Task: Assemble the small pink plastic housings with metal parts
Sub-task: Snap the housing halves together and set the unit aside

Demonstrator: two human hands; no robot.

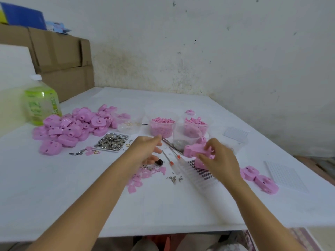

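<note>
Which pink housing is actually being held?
The housing gripped by the right hand, mid-table; the pile at left and the pair at right lie loose on the table.

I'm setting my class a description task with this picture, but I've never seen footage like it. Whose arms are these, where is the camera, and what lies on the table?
No machine here: these are a person's two bare arms, filmed by a wide-angle camera worn on the head, looking forward and down. The right hand grips a pink housing above the white table. The left hand reaches forward, fingers loose, holding nothing I can make out. To the left lie a pile of pink housings and a tray of shiny metal parts; behind the hands stand tubs of small pink pieces.
</note>
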